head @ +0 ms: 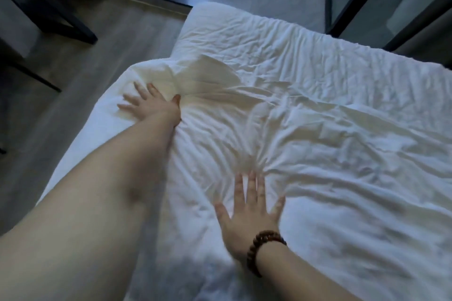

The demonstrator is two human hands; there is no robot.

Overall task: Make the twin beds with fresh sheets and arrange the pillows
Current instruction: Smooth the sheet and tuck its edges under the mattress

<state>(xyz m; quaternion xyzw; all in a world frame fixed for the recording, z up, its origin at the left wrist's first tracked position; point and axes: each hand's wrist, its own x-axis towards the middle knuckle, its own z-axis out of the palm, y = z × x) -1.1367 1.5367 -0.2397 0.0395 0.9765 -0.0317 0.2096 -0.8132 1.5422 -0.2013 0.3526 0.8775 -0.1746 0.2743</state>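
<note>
A white, wrinkled duvet (305,134) covers the bed (210,14), which runs from the lower left to the far right. My left hand (151,102) lies flat with fingers spread on the duvet near its far left corner, arm stretched out. My right hand (249,208), with a brown bead bracelet at the wrist, presses flat with fingers spread on the duvet nearer to me. Creases fan out from both hands. Neither hand holds anything. No pillow is in view.
Wooden floor (61,95) runs along the bed's left side. Dark chair or table legs (56,19) stand at the upper left. A dark metal frame with a pale panel (381,0) stands behind the bed at the upper right.
</note>
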